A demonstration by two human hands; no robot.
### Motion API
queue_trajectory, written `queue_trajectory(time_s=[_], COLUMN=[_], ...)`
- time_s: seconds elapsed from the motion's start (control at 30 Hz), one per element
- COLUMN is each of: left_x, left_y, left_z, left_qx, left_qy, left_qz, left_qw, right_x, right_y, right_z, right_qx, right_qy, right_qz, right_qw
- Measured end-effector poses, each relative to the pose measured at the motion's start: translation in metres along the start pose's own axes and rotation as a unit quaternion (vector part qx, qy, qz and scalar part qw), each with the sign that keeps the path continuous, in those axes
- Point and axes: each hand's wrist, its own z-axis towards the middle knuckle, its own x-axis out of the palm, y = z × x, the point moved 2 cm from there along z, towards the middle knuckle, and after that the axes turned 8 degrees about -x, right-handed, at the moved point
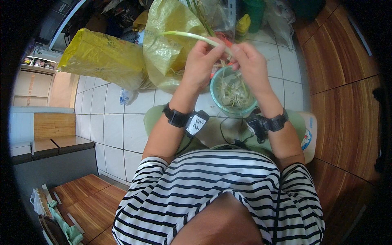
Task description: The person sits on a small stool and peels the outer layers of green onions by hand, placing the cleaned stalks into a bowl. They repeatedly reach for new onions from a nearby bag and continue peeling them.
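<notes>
A long pale green onion (196, 36) lies across my two hands, its greener tip curving off to the left. My left hand (203, 61) grips the stalk around its middle, thumb on top. At the white end, my right hand (249, 59) pinches it between thumb and fingers; the very end is hidden by the fingers. Beneath my right hand stands a teal plastic basket (215, 97) holding a clear plastic liner and scraps of roots and peelings. Behind my left hand an open yellow woven sack (165, 58) stands upright, with green leafy stalks (203, 18) beside its mouth.
Left of the sack lies another yellow sack (107, 58), and a small blue-and-white plastic wrapper (126, 96) rests on the white floor tiles. Wood-grain cabinets (340, 61) stand at the right. A green bin (254, 15) is at the back. The stool (310, 137) shows beside my right thigh.
</notes>
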Motion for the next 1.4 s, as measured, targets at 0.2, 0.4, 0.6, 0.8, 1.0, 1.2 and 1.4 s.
queue_trajectory(time_s=[0.2, 0.4, 0.6, 0.8, 1.0, 1.2, 1.4], left_x=[-0.002, -0.004, 0.0, -0.003, -0.001, -0.008, -0.017], left_y=[0.001, 0.001, 0.005, 0.002, 0.004, -0.006, -0.016], left_z=[0.0, 0.001, 0.001, 0.001, 0.001, 0.003, 0.004], left_qx=[-0.008, -0.001, -0.008, -0.03, -0.018, 0.023, 0.043], left_qy=[0.009, 0.004, 0.007, 0.01, 0.007, -0.01, 0.002], left_qz=[0.007, -0.001, -0.014, -0.042, -0.012, -0.069, -0.111], left_qw=[1.0, 1.0, 1.0, 0.999, 1.0, 0.997, 0.993], right_x=[-0.003, 0.0, -0.002, -0.005, -0.003, -0.019, -0.026], right_y=[0.005, 0.003, -0.007, -0.002, -0.005, -0.011, -0.001], right_z=[-0.002, 0.001, 0.002, 0.003, 0.003, 0.004, 0.003], right_qx=[0.066, -0.015, 0.063, 0.008, -0.024, 0.138, 0.059], right_qy=[0.017, 0.074, 0.027, 0.026, 0.035, -0.028, 0.076], right_qz=[0.107, 0.006, 0.108, 0.142, 0.025, 0.163, 0.154], right_qw=[0.992, 0.997, 0.992, 0.99, 0.999, 0.976, 0.983])
